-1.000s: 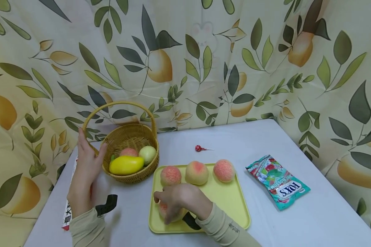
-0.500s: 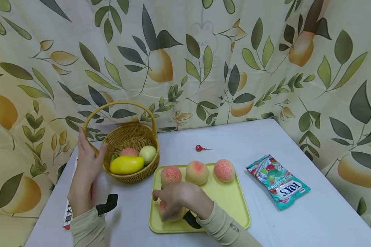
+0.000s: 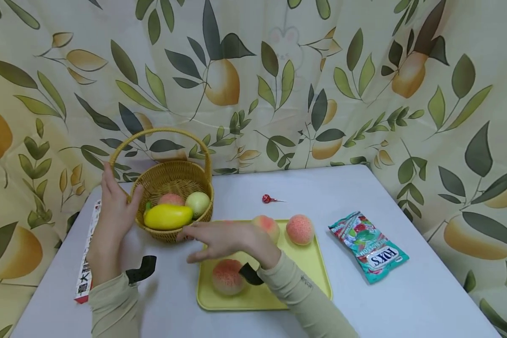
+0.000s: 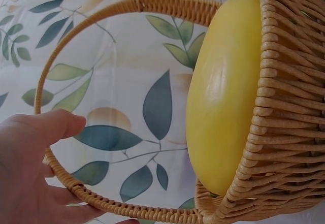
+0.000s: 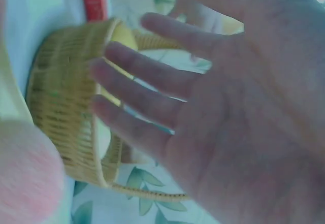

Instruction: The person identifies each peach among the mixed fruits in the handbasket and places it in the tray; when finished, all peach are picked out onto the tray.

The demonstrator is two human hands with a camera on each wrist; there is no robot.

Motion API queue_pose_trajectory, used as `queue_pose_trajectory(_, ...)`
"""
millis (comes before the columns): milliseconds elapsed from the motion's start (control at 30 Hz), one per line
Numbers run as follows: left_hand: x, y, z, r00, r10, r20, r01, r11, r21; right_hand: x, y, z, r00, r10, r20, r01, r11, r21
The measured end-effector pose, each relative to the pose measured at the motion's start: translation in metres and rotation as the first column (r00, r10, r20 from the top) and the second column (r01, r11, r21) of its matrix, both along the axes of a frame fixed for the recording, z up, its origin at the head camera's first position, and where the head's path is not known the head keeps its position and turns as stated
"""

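A woven basket [image 3: 207, 225] with a tall handle stands at the back left, a yellow oblong fruit [image 3: 168, 217], a pale green round fruit [image 3: 197, 203] and a pink peach [image 3: 171, 199] inside. My left hand [image 3: 116, 211] rests against the left side of the basket handle [image 4: 56, 169], the thumb on one side and nearly straight fingers on the other. Above the yellow tray [image 3: 279, 303], my right hand [image 3: 226, 240] is spread and holds nothing, fingertips near the basket's front. Below it lies a peach [image 3: 227, 278] on the tray; the back-left peach is mostly hidden behind the hand.
Along the tray's back edge sit a pale peach [image 3: 267, 227] and a pink peach [image 3: 300, 229]. A red lollipop [image 3: 267, 199] lies behind the tray. To the right is a green candy bag [image 3: 369, 249]; a white and red box [image 3: 86, 274] lies left of my left arm.
My right hand has lifted off the front peach, spread its fingers and moved up and left toward the basket. The peach stays on the tray. The head view has shifted slightly; my left hand stays put.
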State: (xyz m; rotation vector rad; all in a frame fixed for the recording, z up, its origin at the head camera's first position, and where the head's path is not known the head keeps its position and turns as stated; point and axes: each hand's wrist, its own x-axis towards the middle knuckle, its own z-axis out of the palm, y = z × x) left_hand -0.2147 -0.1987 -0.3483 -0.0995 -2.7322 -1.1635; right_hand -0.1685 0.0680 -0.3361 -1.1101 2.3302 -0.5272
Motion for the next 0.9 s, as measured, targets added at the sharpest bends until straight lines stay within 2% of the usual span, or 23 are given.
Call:
queue_pose_trajectory(133, -0.003, -0.002, 0.004, 1.0, -0.015, -0.019, 0.015, 1.0, -0.006, -0.045, -0.012, 0.015, 0.998, 0.06, 0.037, -0.058, 0.997, -0.052)
queue_pose_trajectory(233, -0.003, -0.003, 0.006, 1.0, -0.013, -0.021, 0.013, 1.0, -0.015, -0.079, -0.027, 0.019, 0.996, 0.075, 0.039, -0.074, 0.997, -0.033)
queue_pose_trajectory(333, -0.002, -0.004, 0.005, 1.0, -0.012, -0.012, 0.012, 1.0, -0.004, -0.105, -0.043, 0.014, 0.999, 0.046, -0.014, -0.045, 0.996, 0.081)
queue_pose_trajectory(400, 0.0, -0.004, 0.002, 1.0, -0.014, -0.001, 0.014, 1.0, 0.013, -0.117, -0.052, 0.007, 0.999, 0.012, -0.042, -0.004, 0.983, 0.185)
queue_pose_trajectory(500, 0.002, -0.003, -0.001, 1.0, -0.013, 0.007, 0.013, 1.0, 0.024, -0.13, -0.063, -0.005, 0.999, -0.02, -0.028, 0.027, 0.961, 0.275)
queue_pose_trajectory(667, 0.003, 0.0, -0.004, 1.0, -0.014, 0.01, 0.014, 1.0, 0.02, -0.138, -0.078, -0.019, 0.998, 0.062, 0.007, -0.061, 0.94, 0.334)
queue_pose_trajectory(733, 0.003, 0.0, -0.003, 1.0, -0.015, 0.002, 0.015, 1.0, 0.017, -0.139, -0.083, -0.02, 0.996, 0.087, 0.008, -0.084, 0.932, 0.352)
queue_pose_trajectory(900, 0.002, -0.001, 0.003, 1.0, -0.009, -0.015, 0.009, 1.0, 0.007, -0.143, -0.093, -0.01, 0.998, 0.047, 0.03, -0.056, 0.914, 0.402)
